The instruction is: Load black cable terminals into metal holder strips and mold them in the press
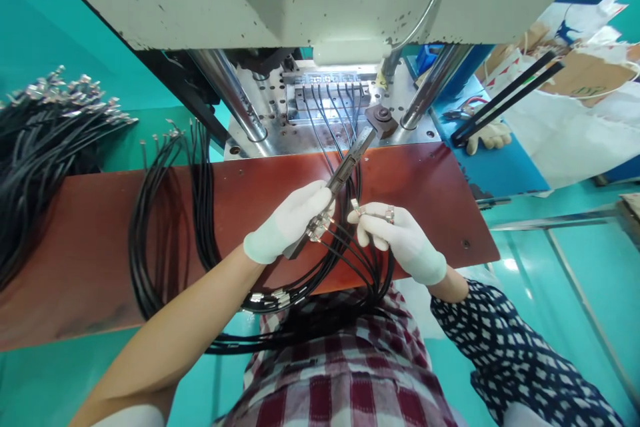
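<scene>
Your white-gloved left hand [299, 212] grips a long dark metal bar [346, 169] above the flat red-brown table [423, 187]; your white-gloved right hand [397, 232] pinches a small silver connector [355, 207] over the table. Round black cables [313, 328] droop past its near edge.

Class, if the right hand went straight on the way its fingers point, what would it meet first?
Probably the left hand, where it grips the metal bar; depth is unclear.
</scene>
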### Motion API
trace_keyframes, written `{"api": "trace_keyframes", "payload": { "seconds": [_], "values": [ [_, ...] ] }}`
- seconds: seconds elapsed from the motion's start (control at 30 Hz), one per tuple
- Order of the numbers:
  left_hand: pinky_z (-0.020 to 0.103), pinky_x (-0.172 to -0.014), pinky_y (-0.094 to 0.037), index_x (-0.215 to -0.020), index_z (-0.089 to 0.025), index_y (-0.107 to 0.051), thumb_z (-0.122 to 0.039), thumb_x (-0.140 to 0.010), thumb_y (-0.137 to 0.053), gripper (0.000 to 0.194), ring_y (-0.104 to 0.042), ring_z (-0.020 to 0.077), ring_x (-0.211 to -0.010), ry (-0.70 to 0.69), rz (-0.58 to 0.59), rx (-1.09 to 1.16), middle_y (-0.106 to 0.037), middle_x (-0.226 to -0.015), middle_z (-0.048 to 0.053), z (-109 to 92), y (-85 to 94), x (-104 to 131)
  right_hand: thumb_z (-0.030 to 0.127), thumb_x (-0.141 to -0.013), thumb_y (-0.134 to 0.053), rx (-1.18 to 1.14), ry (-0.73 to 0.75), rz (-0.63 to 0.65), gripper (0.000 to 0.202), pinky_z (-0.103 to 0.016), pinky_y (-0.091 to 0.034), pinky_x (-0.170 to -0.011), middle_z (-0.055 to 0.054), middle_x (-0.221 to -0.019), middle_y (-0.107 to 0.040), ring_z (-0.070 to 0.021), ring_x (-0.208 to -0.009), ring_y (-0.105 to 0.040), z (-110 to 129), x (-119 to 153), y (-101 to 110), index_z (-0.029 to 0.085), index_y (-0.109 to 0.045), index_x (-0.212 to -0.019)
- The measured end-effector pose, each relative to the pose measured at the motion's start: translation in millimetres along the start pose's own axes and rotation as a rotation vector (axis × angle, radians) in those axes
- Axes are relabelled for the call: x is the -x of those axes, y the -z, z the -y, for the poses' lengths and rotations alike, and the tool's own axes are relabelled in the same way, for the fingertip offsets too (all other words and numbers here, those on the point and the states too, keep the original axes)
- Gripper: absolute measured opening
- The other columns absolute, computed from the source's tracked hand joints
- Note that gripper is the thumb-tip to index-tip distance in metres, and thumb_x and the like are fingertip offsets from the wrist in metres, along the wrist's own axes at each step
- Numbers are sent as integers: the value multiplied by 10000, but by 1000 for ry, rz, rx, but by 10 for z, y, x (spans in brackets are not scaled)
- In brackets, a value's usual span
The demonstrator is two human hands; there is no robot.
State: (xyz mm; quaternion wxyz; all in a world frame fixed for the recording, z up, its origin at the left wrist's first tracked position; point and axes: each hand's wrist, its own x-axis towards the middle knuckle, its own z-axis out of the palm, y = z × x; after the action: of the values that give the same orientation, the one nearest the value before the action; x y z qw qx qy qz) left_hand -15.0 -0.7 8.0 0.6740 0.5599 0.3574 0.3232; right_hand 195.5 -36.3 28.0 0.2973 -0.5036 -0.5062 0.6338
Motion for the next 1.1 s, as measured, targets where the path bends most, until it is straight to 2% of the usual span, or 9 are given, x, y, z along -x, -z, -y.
{"api": "trace_keyframes", "payload": {
  "seconds": [0.27,0.37,0.5,0.6,0.73,0.83,0.93,1.03,1.1],
  "values": [
    [192,-492,-414,-877,-137,-534,-513,-977,-452,397,-460,69,-550,11,76,-9,-514,-723,-2,12,0,1,468,-937,-477,-123,0,121,395,-238,-226,-432,33,-531,-511,-69,-440,-298,-82,-144,-56,151,-704,-875],
    [193,-488,-414,-883,-139,-533,-505,-984,-441,391,-475,68,-543,10,124,9,-521,-723,-4,7,-2,-2,414,-884,-581,-65,5,40,306,-239,-266,-449,22,-565,-562,-69,-461,-344,-32,-168,-110,155,-672,-749],
    [205,-476,-424,-857,-151,-510,-506,-983,-444,383,-493,76,-526,22,141,0,-535,-704,-10,-18,-11,9,349,-836,-656,9,94,-83,283,-240,-400,-593,18,-563,-568,-94,-567,-484,44,-147,-208,159,-574,-642],
    [218,-478,-411,-809,-169,-456,-519,-986,-424,394,-470,76,-515,32,124,-75,-494,-673,-30,-35,-38,28,347,-817,-656,41,89,-142,274,-243,-399,-580,17,-576,-563,-103,-577,-497,62,-117,-272,163,-548,-645],
    [233,-553,-371,-772,-185,-392,-463,-1001,-417,361,-402,81,-572,-41,-5,-406,-419,-661,-47,-12,-89,52,321,-797,-644,130,75,-231,256,-232,-357,-535,32,-575,-534,-88,-551,-446,16,-118,-309,176,-508,-636],
    [240,-582,-347,-769,-186,-380,-432,-997,-441,341,-367,87,-604,-86,-63,-545,-401,-666,-48,18,-109,59,304,-807,-626,164,101,-207,247,-232,-382,-564,35,-575,-537,-85,-558,-453,-15,-133,-256,174,-515,-628],
    [231,-543,-365,-778,-191,-393,-484,-997,-419,367,-392,83,-564,-5,3,-364,-411,-643,-53,26,-104,59,314,-815,-630,102,49,-62,167,-242,-437,-619,0,-721,-646,-98,-622,-523,-4,-108,-122,152,-648,-782],
    [220,-500,-375,-806,-188,-428,-528,-984,-428,383,-415,78,-540,72,19,-155,-444,-664,-46,19,-85,52,327,-772,-700,19,-21,30,299,-264,-487,-712,-42,-934,-703,-128,-754,-597,6,-43,26,147,-702,-1011],
    [214,-489,-377,-826,-181,-454,-529,-974,-455,378,-426,73,-540,78,22,-75,-469,-693,-37,18,-68,44,327,-764,-715,21,-28,32,281,-285,-494,-774,-53,-939,-705,-147,-805,-613,-8,-2,90,138,-720,-973]
  ]
}}
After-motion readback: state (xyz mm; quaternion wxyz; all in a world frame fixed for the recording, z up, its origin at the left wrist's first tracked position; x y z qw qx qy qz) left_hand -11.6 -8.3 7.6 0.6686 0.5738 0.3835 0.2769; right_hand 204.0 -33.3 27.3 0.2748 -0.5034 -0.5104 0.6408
